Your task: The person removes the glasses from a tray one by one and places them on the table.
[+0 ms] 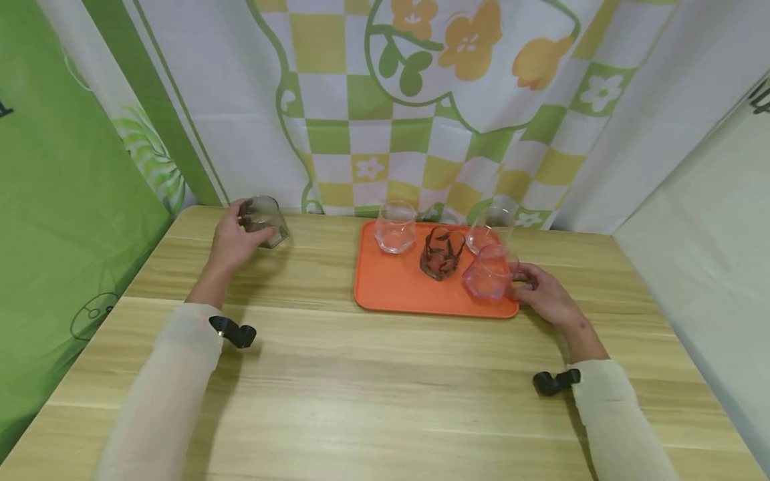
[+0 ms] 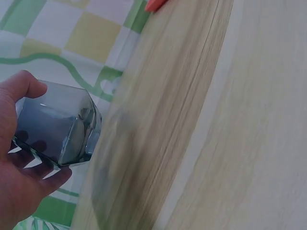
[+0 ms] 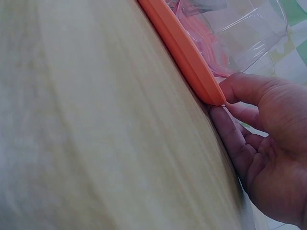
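Note:
My left hand grips a smoky grey glass at the far left of the wooden table, tilted off the surface. The left wrist view shows the grey glass lying in my left hand, thumb on top and fingers underneath. My right hand rests at the near right corner of an orange tray, beside a pink glass standing on it. In the right wrist view my right hand has loosely curled fingers against the tray's rim, with the thumb just by the pink glass.
Also on the tray stand a clear glass at the back left, a dark patterned glass in the middle and another clear glass at the back right. A flowered checked curtain hangs behind the table.

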The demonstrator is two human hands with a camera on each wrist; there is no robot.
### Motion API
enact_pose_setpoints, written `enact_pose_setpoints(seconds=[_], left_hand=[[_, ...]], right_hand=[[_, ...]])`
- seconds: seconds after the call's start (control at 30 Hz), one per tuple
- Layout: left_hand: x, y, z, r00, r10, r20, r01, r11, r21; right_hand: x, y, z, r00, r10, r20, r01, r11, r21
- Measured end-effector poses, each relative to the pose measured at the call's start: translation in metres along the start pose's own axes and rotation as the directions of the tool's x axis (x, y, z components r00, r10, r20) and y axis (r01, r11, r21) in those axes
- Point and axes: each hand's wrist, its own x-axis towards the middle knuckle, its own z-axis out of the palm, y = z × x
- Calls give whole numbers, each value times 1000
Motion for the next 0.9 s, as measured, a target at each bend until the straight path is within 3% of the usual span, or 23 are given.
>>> enact_pose_setpoints(seconds=[0.27,0.4,0.63,0.9], left_hand=[[6,-11,-10,988,-97,-119,79,986,-147],[9,-11,-14,983,-106,-148,85,986,-142],[11,-16,-19,979,-124,-161,100,984,-150],[10,-24,-24,985,-113,-131,96,986,-135]], right_hand=[[-3,-4,1,1000,-5,-16,4,1000,-21],[-3,-5,1,1000,-2,-16,1,1000,-28],[-3,-5,0,1000,-9,-6,9,1000,-14],[-1,-4,-1,1000,3,-5,-3,1000,-9]])
